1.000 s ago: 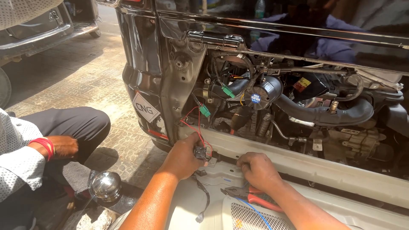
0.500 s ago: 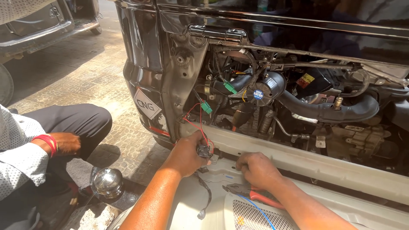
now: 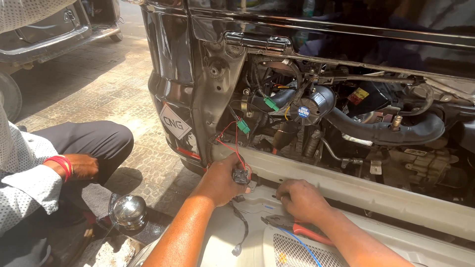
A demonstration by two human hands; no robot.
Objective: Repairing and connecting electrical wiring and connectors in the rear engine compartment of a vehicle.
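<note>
The left hand (image 3: pixel 217 180) is curled around a small black relay (image 3: pixel 241 176), pinching it between thumb and fingers at the near edge of the open engine bay (image 3: pixel 346 123). Thin red wires (image 3: pixel 232 143) run up from the relay toward a green connector (image 3: pixel 243 126) inside the bay. A black cable (image 3: pixel 242 230) hangs down from under the hand and ends in a small plug on the white panel (image 3: pixel 222 237).

The right hand (image 3: pixel 302 200) lies just right of the relay, palm down, fingers loosely bent and resting on the white panel below the pale crossbar (image 3: pixel 376 190); it grips nothing that can be seen. Red-handled pliers (image 3: pixel 297 227) lie on the panel, just near of this hand, partly under the wrist. A blue wire (image 3: pixel 302 244) crosses the mesh grille (image 3: pixel 297 252) beside them.

At the far left, another person sits on the paved ground, their hand (image 3: pixel 81 165) with a red wristband resting on a dark trouser knee. A shiny chrome cap (image 3: pixel 127 211) sits on the ground between that person and the left forearm.
</note>
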